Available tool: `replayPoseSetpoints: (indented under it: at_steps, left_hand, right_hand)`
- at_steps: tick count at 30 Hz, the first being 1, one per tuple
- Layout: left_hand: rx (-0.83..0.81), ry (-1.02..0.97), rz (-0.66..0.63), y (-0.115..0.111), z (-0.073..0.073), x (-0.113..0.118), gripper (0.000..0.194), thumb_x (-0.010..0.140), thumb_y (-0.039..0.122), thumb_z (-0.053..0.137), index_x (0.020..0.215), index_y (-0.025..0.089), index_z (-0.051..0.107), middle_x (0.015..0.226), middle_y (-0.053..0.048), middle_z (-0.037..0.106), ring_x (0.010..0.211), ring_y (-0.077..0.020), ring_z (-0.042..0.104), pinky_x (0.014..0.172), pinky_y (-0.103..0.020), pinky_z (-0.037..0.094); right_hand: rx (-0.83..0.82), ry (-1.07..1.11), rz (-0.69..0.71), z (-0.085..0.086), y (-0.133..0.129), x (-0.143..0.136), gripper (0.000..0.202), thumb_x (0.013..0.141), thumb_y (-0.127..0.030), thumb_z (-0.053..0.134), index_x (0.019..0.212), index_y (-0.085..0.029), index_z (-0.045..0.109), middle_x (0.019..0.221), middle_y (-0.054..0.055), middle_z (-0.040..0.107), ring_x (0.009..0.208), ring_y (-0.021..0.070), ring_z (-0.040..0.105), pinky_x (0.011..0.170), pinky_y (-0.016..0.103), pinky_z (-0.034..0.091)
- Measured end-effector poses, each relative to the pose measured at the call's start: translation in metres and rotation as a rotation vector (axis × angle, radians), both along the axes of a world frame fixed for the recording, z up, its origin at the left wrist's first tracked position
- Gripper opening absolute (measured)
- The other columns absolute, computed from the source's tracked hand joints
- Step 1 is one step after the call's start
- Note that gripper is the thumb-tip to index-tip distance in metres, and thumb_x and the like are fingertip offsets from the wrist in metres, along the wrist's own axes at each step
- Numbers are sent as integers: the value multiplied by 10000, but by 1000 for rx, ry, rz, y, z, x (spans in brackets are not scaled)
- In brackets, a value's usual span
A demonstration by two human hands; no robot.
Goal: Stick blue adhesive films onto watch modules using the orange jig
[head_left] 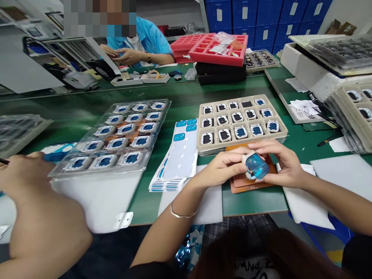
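My left hand [225, 167] and my right hand [286, 164] together grip a small white rounded-square housing [248, 175], which looks like a smartwatch case. A translucent blue film [258, 166] covers its face and sticks out toward my right fingers. Both hands are closed around its edges, just above an orange pad [238, 189]. Behind them lies a beige tray [241, 145] of similar housings with dark or blue centres. To the left of my left hand is a stack of white sticker sheets [181, 159], a few blue stickers [179, 136] still on the top sheet.
A clear plastic tray [136, 164] of housings lies farther left, beside a co-worker's arm [43, 221]. Another person [142, 42] sits opposite, past red trays [217, 58]. Stacked trays [353, 128], a pen [325, 141] and white foam sheets [343, 170] are on the right.
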State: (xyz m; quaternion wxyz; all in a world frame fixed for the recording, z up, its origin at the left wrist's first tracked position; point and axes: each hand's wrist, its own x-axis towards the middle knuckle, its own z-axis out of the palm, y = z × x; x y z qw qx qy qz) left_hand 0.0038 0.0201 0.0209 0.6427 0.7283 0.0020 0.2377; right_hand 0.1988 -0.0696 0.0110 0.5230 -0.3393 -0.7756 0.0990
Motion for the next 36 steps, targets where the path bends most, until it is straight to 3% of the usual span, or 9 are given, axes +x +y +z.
replayPoseSetpoints:
  at_steps: [2,6,10,15,21,27,36]
  left_hand:
    - [-18,1,11,-1,1,1,315,926,467,609,924,180,739,1096,-75,699,1023,-162,633,966,-287,463]
    - [-102,23,21,-4,2,2,304,893,462,659,861,159,664,1005,-70,676,991,-167,622,933,-298,477]
    - [-221,81,-13,-8,2,1,266,865,388,714,924,167,577,958,-32,623,867,-114,598,795,-230,495]
    - [-286,76,-52,-9,1,-1,301,891,329,695,1076,198,497,1013,-37,666,848,-96,621,771,-209,487]
    - [-269,76,-105,-7,-1,-2,374,937,365,627,1290,246,595,1264,-93,666,1132,-186,642,936,-292,502]
    - [-297,60,-101,-4,-1,-1,382,936,411,627,1276,235,636,1214,-99,706,1005,-149,664,893,-276,511]
    - [-320,63,-64,-4,0,-1,385,923,455,632,1237,234,659,1173,-92,720,855,-123,623,814,-259,485]
  right_hand:
    - [69,15,-32,2,0,1,405,820,-261,755,1197,-251,608,1210,105,665,1098,235,640,863,388,556]
    - [188,-5,-109,7,-1,6,173,865,-193,680,1004,-293,708,1045,53,698,913,203,659,735,369,553]
    - [213,31,-133,12,-3,12,206,859,-185,689,1004,-321,747,924,31,707,824,206,642,725,410,532]
    - [177,115,-155,13,-4,14,254,846,-179,712,1022,-356,763,870,20,696,788,198,629,702,400,525]
    - [74,420,-209,9,0,19,161,818,-231,765,921,-354,778,871,12,665,827,177,626,738,367,534]
    - [-22,638,-166,11,5,21,92,768,-252,818,829,-313,784,839,2,654,793,139,612,718,311,533]
    - [-18,738,-177,17,8,27,95,707,-282,865,749,-305,783,790,0,615,676,113,557,632,294,492]
